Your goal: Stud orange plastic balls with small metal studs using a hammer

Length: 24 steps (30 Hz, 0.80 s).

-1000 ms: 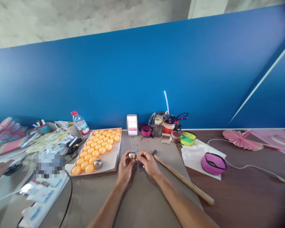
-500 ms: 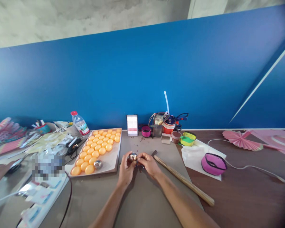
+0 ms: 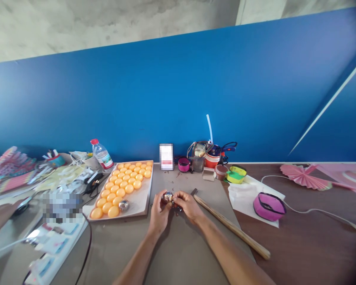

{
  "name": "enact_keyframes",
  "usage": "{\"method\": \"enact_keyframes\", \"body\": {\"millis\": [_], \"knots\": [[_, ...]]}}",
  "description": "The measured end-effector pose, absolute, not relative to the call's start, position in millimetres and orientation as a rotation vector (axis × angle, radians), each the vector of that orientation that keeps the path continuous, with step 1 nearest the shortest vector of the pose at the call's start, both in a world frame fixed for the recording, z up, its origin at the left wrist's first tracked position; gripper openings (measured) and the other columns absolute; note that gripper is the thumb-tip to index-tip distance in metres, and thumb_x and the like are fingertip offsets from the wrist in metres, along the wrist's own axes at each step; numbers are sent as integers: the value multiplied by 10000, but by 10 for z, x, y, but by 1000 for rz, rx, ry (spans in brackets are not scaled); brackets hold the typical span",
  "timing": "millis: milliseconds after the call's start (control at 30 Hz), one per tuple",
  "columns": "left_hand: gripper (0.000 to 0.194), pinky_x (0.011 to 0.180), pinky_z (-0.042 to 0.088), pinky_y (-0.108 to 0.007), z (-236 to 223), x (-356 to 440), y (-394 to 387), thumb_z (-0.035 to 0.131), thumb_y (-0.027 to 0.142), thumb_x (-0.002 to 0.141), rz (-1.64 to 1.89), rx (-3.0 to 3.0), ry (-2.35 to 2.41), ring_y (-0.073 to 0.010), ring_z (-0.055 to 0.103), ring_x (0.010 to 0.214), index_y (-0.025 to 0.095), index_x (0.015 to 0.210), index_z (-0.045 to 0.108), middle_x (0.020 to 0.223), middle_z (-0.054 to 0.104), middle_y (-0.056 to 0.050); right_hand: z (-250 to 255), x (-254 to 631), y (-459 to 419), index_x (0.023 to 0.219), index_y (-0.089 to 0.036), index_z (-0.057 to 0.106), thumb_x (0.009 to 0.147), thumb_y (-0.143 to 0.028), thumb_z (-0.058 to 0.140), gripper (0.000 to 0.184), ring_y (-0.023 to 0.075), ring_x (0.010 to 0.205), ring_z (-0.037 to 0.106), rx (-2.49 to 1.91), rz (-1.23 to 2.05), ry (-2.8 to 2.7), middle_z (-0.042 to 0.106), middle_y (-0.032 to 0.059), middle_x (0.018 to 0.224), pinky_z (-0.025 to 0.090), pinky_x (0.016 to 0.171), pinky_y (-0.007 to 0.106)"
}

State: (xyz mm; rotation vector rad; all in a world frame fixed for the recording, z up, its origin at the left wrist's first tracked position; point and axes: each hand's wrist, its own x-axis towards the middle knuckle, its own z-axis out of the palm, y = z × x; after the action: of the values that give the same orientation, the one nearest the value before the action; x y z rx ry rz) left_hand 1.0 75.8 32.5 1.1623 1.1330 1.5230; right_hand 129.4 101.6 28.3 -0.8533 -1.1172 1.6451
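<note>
A shiny silver ball [image 3: 168,196] is gripped in my left hand [image 3: 159,213], between thumb and fingers, above the grey mat [image 3: 184,245]. My right hand [image 3: 187,205] is closed in a pinch at the ball's right side; what its fingertips hold, if anything, is too small to make out. Small dark bits [image 3: 178,210] lie on the mat under the hands. To the left stands a shallow box [image 3: 141,198] with several orange balls [image 3: 120,192] in rows, and another silver ball [image 3: 124,205] at its near side.
A wooden-handled tool [image 3: 234,227] lies right of my hands. Behind are a magenta container [image 3: 183,164], an orange cup [image 3: 212,160] and a yellow-green container [image 3: 236,174]. A purple container [image 3: 269,206] sits on white paper. At left are a bottle [image 3: 102,156], cables and another person's arm [image 3: 0,221].
The whole view has shifted slightly, so things appear a little further right. Both hands stay together at the silver ball, with only slight finger movement. The other person's arm at left has moved slightly.
</note>
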Motion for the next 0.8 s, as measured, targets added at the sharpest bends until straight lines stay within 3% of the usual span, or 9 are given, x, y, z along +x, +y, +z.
{"method": "enact_keyframes", "body": {"millis": [800], "knots": [[356,898,349,-336,346,7,696,654,203,682,1475,1351,1217,-227,482,961,257,1031,601,1013,549,-60,322,1300,1000,688,-199,520,654,-294,585,119,104,499,448,-927,1517,-1216,490,-53,529,379,417,205]]}}
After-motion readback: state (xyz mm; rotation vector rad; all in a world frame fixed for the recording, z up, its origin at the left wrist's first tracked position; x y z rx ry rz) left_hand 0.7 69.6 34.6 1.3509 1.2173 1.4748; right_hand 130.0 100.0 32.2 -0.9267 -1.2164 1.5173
